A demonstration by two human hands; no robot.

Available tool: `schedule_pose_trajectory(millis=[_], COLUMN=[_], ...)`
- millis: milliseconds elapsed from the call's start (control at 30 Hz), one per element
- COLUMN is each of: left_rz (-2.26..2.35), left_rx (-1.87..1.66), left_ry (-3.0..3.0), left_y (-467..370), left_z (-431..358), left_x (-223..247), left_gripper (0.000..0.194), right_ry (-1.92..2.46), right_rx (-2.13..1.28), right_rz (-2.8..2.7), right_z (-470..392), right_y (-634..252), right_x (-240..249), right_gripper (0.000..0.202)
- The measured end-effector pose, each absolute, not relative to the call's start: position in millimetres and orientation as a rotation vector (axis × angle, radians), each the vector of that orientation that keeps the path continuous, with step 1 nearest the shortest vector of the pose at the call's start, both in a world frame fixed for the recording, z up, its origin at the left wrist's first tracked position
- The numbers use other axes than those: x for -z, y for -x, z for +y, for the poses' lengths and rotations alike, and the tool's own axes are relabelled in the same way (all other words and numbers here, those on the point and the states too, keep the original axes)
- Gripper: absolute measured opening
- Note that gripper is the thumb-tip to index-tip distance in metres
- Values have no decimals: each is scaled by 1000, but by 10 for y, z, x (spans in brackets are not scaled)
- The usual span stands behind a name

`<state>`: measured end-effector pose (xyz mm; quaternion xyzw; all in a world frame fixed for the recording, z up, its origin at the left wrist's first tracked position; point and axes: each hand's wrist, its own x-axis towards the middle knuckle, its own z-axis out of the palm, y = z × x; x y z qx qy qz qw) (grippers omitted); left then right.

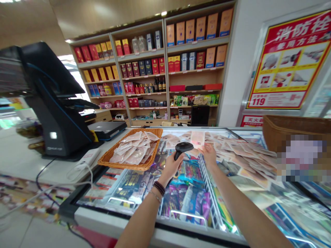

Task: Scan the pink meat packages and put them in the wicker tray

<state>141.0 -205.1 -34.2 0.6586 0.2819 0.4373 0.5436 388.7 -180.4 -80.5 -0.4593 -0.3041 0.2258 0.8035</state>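
Observation:
My left hand point(172, 165), with a dark bead bracelet at the wrist, is wrapped round the handle of a black barcode scanner point(184, 147). The scanner's head points right, toward a flat pale packet point(198, 138). My right hand point(208, 154) pinches that packet by its lower right edge and tilts it up above the freezer's glass top. Many similar packets point(248, 155) lie spread over the glass on the right. An orange wicker tray point(143, 167) on the left holds a heap of the same kind of packets point(137, 147).
Under the glass of the chest freezer point(108, 220) lie colourful wrapped goods in wire baskets. A black checkout terminal point(57, 113) and a flat scale point(108, 129) stand at left. Cables run along the counter. A brown basket point(271, 137) sits at right; stocked shelves point(165, 75) line the back.

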Motion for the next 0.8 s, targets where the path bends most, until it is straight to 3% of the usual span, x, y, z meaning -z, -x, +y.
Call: schedule_pose_trajectory(millis=[467, 800], left_rz=[739, 1098], left_rx=[-1251, -1641], left_ry=[-1535, -1476], left_y=[-1125, 145], left_z=[-1957, -1741], left_x=[61, -332], left_gripper=[61, 63], right_ry=[954, 932], right_rx=[-654, -1045], right_rz=[-549, -525], right_z=[-1760, -918], right_y=[-3623, -2297], right_x=[576, -378], right_gripper=[48, 30])
